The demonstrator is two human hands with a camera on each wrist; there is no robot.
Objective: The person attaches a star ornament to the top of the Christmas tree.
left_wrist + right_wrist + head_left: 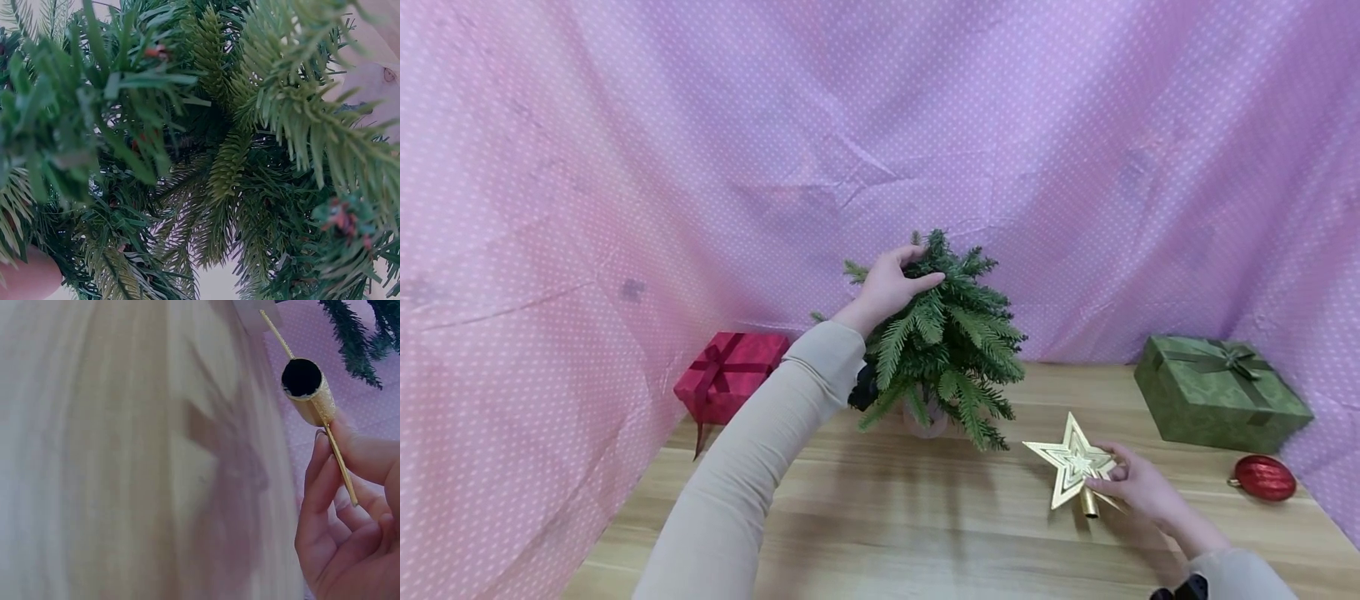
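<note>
Pink dotted cloth (625, 167) hangs behind a wooden table (887, 533); a small green tree (947, 350) in a pot stands at frame centre. Treetop bare, so topping it looks not yet done: the gold star (1075, 462) sits low, lower right of centre, just above the tabletop. Left hand (891, 283) has fingers curled over the upper branches, gripping the tip. Right hand (1138, 483) pinches the star by its edge between thumb and fingers; right wrist view shows its hollow gold socket (303, 381) open and empty. Left: lift star, seat socket on tip. Red gift box (730, 375) at left, green gift box (1217, 392) and red bauble (1264, 477) at right.
</note>
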